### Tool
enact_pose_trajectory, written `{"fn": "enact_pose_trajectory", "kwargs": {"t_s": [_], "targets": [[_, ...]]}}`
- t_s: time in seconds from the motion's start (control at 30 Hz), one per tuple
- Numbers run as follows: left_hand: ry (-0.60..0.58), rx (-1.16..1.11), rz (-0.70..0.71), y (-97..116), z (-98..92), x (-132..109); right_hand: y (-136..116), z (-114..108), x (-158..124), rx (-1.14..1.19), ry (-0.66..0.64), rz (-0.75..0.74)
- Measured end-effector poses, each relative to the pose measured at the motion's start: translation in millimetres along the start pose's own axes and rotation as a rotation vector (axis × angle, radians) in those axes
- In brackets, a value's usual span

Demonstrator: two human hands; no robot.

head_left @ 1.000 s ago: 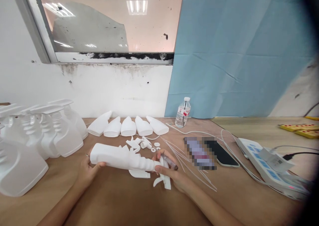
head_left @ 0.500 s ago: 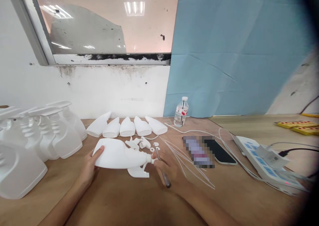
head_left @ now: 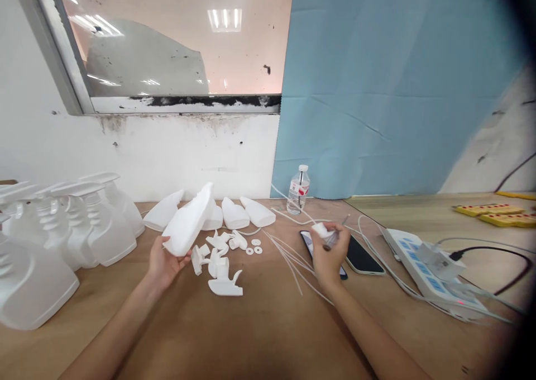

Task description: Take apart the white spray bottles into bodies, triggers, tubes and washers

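My left hand is closed around the base of a white plastic bottle, held tilted above the table with its neck up and to the right. In my closed right hand is a white spray-bottle collar piece, from which a thin white tube runs up and left. The same hand also grips a slim metal tool, partly hidden by the fingers. Between my hands lie several white trigger sprayer parts and several small white washers.
Assembled white spray bottles stand at the left. Bottle bodies lie along the wall. Loose tubes, two phones, a water bottle, and a power strip with cables are on the right.
The bottle has gone from lying sideways to tilted neck-up, farther back. My right hand has moved away from its neck to the right, and a collar piece with a tube now shows in it.
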State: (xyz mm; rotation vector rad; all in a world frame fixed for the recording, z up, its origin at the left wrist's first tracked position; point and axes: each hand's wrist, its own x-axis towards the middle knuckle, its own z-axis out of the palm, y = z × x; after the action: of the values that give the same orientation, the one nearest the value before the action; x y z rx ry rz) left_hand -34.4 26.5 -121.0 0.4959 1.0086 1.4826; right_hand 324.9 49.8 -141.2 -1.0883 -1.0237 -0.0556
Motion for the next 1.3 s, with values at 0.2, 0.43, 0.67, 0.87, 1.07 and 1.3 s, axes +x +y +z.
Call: {"fn": "enact_pose_trajectory", "kwargs": {"t_s": [0.2,0.43,0.67,0.87,1.07,1.3], "targets": [[-0.143,-0.050,-0.177,-15,66.6,19,11,-4,7,0.010,0.058,0.074],[-0.156,-0.028,-0.266,-54,122.2,53,10,1,-2,0.057,-0.030,0.129],[-0.108,-0.050,-0.267,-59,152.8,60,10,0,0,0.085,-0.057,0.166],[-0.194,0.030,-0.193,-50,147.1,52,2,1,-4,0.131,-0.115,0.219],[-0.312,0.196,0.031,-46,124.1,12,-12,5,-11,0.284,-0.218,0.355],[-0.711,0.397,-0.088,-80,69.9,-65,-31,14,-42,0.513,-0.496,0.584]]}}
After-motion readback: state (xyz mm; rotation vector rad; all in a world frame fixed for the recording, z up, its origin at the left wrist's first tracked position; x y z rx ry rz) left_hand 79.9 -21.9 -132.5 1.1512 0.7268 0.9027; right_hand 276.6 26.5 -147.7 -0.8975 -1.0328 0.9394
